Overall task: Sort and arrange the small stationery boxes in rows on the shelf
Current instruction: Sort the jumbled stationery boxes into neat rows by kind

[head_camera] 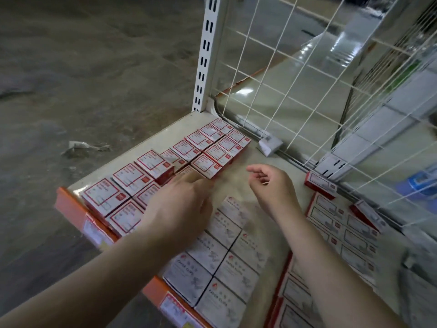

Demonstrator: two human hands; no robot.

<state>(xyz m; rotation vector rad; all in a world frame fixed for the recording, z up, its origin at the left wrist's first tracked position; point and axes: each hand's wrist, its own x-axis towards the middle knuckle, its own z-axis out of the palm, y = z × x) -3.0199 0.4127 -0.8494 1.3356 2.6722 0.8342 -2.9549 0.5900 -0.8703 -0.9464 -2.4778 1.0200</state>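
Now left hand (182, 204) flat on red-bordered boxes (132, 185), right hand (274, 188) loosely curled, empty, just beside

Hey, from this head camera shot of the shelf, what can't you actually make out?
1. Head view: the red-and-white boxes under the left hand are covered by it, so their alignment is hidden.
2. The small print on the white paper clip boxes is blurred.
3. The red-edged boxes at the lower right run off the bottom edge.
4. The blue object behind the white wire grid is cut off at the right edge.
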